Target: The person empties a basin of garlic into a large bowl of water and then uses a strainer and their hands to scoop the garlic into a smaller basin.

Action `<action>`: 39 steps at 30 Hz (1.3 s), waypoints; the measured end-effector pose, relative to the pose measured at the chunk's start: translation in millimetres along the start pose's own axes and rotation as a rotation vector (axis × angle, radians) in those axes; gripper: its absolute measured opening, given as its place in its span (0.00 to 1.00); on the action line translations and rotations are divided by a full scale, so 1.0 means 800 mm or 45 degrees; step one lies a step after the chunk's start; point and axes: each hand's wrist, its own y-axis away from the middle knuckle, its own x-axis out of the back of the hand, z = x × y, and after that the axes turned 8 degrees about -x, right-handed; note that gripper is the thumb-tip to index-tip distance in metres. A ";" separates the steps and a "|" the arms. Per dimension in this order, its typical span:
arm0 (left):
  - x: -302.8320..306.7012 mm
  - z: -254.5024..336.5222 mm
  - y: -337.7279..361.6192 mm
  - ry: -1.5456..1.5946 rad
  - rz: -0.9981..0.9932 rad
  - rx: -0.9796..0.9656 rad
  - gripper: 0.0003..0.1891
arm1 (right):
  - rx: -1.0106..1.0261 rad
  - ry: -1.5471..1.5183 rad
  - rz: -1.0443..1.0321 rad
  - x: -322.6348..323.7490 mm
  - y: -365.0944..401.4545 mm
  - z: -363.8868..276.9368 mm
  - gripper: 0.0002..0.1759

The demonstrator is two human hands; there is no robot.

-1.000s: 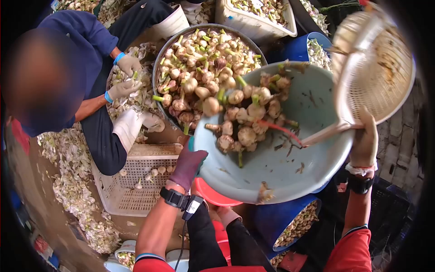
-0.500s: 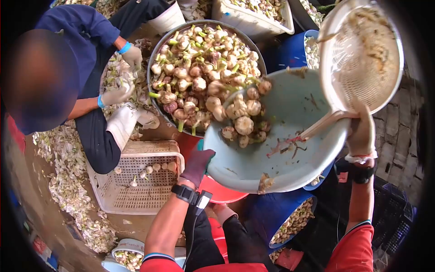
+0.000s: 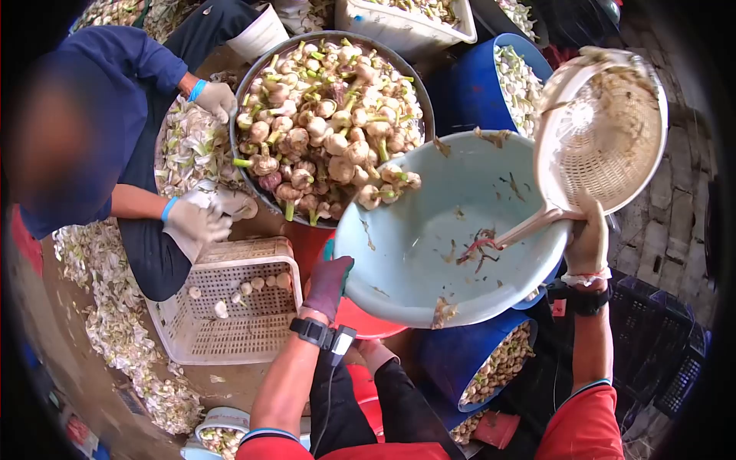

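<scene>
My left hand [image 3: 328, 289], in a dark glove, grips the left rim of a pale blue basin [image 3: 414, 261]. The basin tilts toward a large round tub [image 3: 426, 103] heaped with garlic bulbs [image 3: 322, 123]; a few bulbs rest at the basin's upper left edge. Inside the basin are only skin scraps and a little debris. My right hand [image 3: 589, 239], in a light glove, is closed on the basin's right rim together with the handle of a white strainer [image 3: 606, 138]. Brown scraps cling to the strainer's mesh.
A co-worker [image 3: 115, 100] in gloves sits at the left among garlic skins [image 3: 123, 337]. A white crate [image 3: 238, 337] holding several bulbs lies below the tub. Blue barrels [image 3: 471, 84] [image 3: 460, 353], a white bin [image 3: 406, 32] and a black crate [image 3: 652, 330] stand around.
The bulbs that were in the basin have left it and the tub's heap has grown near its edge. The basin and strainer have shifted slightly left and down. The co-worker's lower hand has moved downward.
</scene>
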 end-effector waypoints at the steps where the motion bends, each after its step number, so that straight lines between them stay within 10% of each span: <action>1: -0.004 0.009 0.012 -0.018 -0.014 -0.037 0.35 | 0.067 0.078 -0.070 0.017 0.007 -0.009 0.18; 7: -0.039 0.027 0.070 0.029 -0.036 -0.276 0.37 | 0.138 0.186 -0.322 0.078 0.062 -0.054 0.20; 8: -0.034 0.004 0.055 -0.192 0.025 -0.270 0.36 | 0.211 0.133 0.100 0.060 0.055 -0.030 0.16; 13: 0.015 -0.067 0.025 -0.198 -0.006 0.022 0.36 | -0.279 -0.056 -0.135 0.124 0.059 0.032 0.13; 17: 0.019 -0.070 0.064 -0.453 0.009 -0.074 0.36 | -0.154 -0.188 0.445 0.102 0.131 0.071 0.19; 39: -0.075 -0.172 0.317 -1.007 -0.353 -0.112 0.37 | -0.069 -0.844 0.675 0.449 0.503 0.242 0.25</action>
